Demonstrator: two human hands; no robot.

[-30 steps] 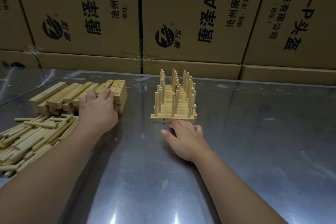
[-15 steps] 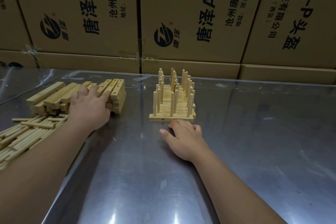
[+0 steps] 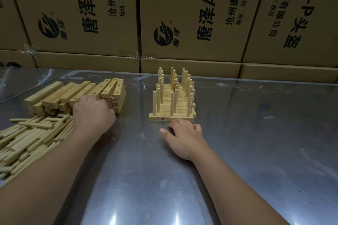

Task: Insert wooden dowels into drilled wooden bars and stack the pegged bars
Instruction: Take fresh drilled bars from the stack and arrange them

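Your left hand (image 3: 93, 113) sits on the drilled bars (image 3: 109, 87), left of the pegged stack (image 3: 172, 104); fingers hidden, grip unclear. Lift one bar clean, holes up. Your right hand (image 3: 184, 136) lies relaxed just before the stack.

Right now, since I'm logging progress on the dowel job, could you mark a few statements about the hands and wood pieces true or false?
1. The left hand is at the stack of drilled bars. True.
2. The right hand holds a dowel. False: it rests empty on the table.
3. The loose dowels lie left of the pegged bars. True.
4. The pegged bars' dowels lie flat. False: they stand upright.
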